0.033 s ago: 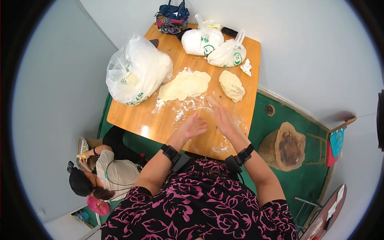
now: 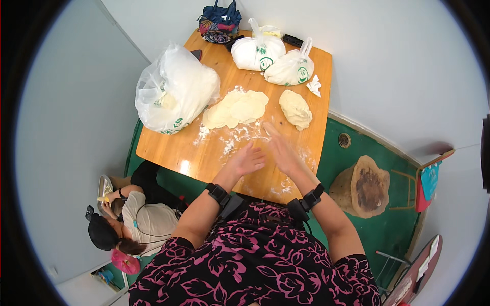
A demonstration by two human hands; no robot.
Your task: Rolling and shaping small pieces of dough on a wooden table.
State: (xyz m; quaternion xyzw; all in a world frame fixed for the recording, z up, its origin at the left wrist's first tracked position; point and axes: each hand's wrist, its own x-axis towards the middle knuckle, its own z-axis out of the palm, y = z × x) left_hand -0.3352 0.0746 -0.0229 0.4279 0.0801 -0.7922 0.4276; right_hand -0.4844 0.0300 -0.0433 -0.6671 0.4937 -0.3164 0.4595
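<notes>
Left hand (image 2: 248,159): we see it flat, fingers spread, holding nothing, centre frame.
Right hand (image 2: 279,148): edge-on, open, touching the left.
Floured table (image 2: 176,148): beneath both.
Dough rounds (image 2: 236,108): just above.
Dough lump (image 2: 296,108): upper right.

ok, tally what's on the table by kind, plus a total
Plastic bags: 3, one large, two small tied
Fabric bag: 1
Dough lump: 1
Stack of flat dough rounds: 1
Crumpled paper: 1
Dark phones: 2
Total: 9
Both hands, left and right, are over the floured spot.
</notes>
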